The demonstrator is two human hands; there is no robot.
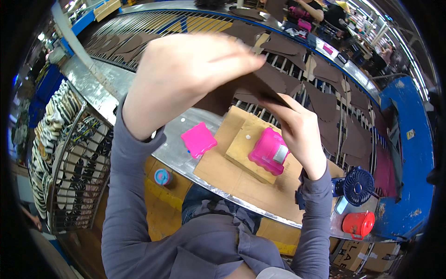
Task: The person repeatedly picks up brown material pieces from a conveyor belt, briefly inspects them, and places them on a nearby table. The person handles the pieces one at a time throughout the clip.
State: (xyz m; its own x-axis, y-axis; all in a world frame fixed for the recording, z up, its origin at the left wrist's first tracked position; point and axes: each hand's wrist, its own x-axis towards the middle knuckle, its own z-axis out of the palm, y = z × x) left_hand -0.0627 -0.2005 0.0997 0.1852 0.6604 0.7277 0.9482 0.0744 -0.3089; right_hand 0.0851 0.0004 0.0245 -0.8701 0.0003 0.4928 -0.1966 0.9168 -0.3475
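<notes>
A dark brown flat sheet piece (227, 93) is raised in front of me, between both hands. Its exact shape is hidden behind my left hand. My left hand (197, 65), slightly blurred, curls over the piece's upper side with its fingers bent. My right hand (297, 125) pinches the right edge of the piece between thumb and fingers. Below them lies a pale wooden board (246, 139) on brown cardboard (213, 165). On the board sits a bright pink plastic box (269, 151) with a pale label, and a matching pink lid-like piece (200, 139) rests to its left.
Behind the metal table runs a roller conveyor (139, 28) carrying several brown cut pieces (323, 102). At right stand a small dark fan (357, 186), a red lidded pot (357, 224) and a blue metal panel (404, 139). A wire cart (76, 181) with striped pieces stands left.
</notes>
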